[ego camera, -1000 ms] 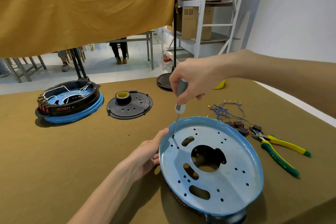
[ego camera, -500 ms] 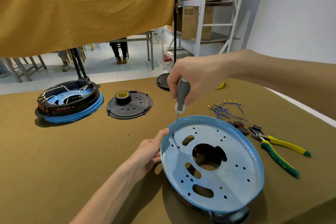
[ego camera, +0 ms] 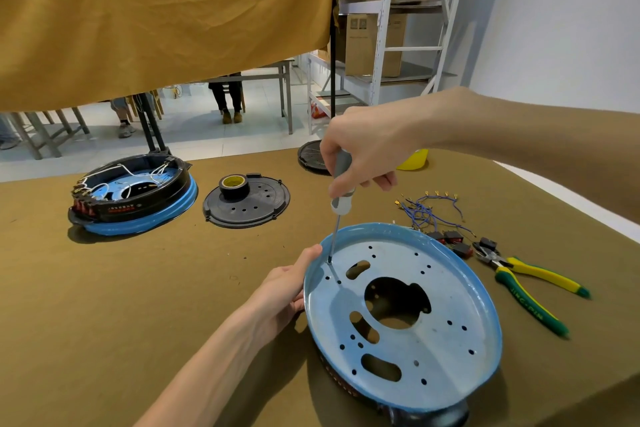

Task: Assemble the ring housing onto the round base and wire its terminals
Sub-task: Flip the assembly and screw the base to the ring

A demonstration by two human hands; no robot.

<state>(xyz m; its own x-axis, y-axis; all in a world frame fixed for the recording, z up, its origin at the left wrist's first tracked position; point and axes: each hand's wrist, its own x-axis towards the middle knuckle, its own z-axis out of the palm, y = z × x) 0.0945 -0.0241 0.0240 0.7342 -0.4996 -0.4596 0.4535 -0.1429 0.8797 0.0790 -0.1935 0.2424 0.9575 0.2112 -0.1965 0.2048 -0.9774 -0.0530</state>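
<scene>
A blue round base (ego camera: 450, 367) lies face down near me, with many holes in its plate. Under it a black ring housing (ego camera: 429, 418) shows at the near edge. My right hand (ego camera: 367, 146) grips a grey-handled screwdriver (ego camera: 341, 180), whose tip stands in a hole close to the base's left rim. My left hand (ego camera: 280, 291) holds that left rim, thumb on the edge. Loose blue wires with terminals (ego camera: 427, 206) and small red-and-black switches (ego camera: 450, 241) lie just beyond the base on the right.
A finished blue-and-black assembly with white wires (ego camera: 131, 198) sits at the far left. A black cover plate (ego camera: 247, 204) with a tape roll (ego camera: 233, 184) lies beside it. Yellow-green pliers (ego camera: 526, 284) lie to the right; another black disc (ego camera: 311, 154) and a yellow object (ego camera: 414, 159) at the back.
My right hand has turned slightly on the screwdriver handle while the tip stays in the same hole. The base and my left hand hold their place.
</scene>
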